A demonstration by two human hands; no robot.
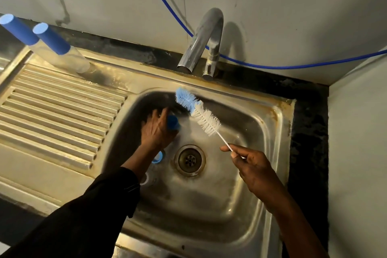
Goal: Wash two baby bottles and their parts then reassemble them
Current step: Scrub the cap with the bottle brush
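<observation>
Gripping blue bottle part (173, 123) w/ L hand (156, 131); R hand (254, 166) pinches brush handle (224, 143)

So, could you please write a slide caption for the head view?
Over the sink, left hand holds a blue bottle part; right hand holds the brush.

Head view, steeply down over sink (280, 115).

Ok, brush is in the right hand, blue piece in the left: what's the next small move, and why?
Probably lower the brush onto the blue piece and start scrubbing. The right hand pinches its wire handle with the bristles just beside the piece, apart from it, while the left hand grips the piece inside the sink.
</observation>
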